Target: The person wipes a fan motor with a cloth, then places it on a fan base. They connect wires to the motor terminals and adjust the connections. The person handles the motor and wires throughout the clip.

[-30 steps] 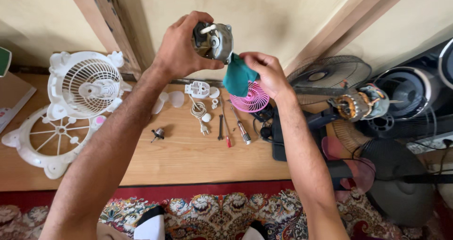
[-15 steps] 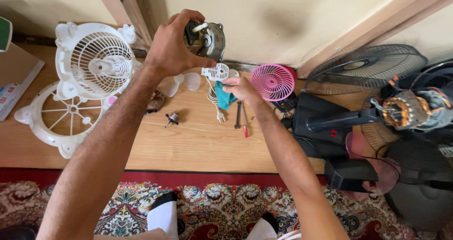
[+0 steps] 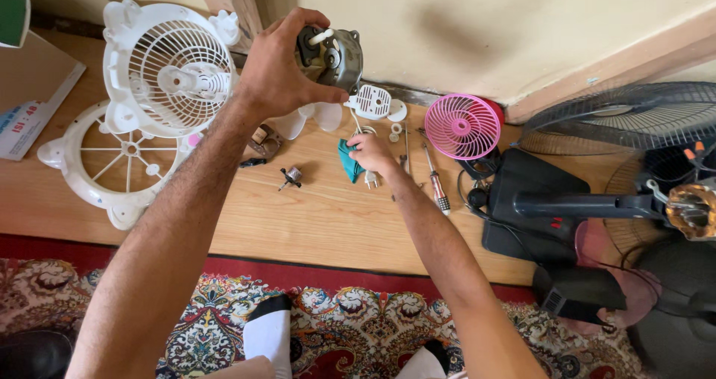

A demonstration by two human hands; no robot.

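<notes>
Over wooden floor (image 3: 313, 222), left hand (image 3: 280, 77) grips fan motor (image 3: 332, 55); right hand (image 3: 371, 154) clutches teal cloth (image 3: 347, 163).

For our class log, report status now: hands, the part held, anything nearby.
Left hand grips grey metal fan motor, raised. Right hand on teal cloth, low over wooden floor. White plug, screwdriver alongside.

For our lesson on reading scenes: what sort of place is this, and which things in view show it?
Probably a home fan-repair spot on the floor: a small motor in the left hand, white fan grilles, screwdrivers on a wooden board, patterned rug.
</notes>
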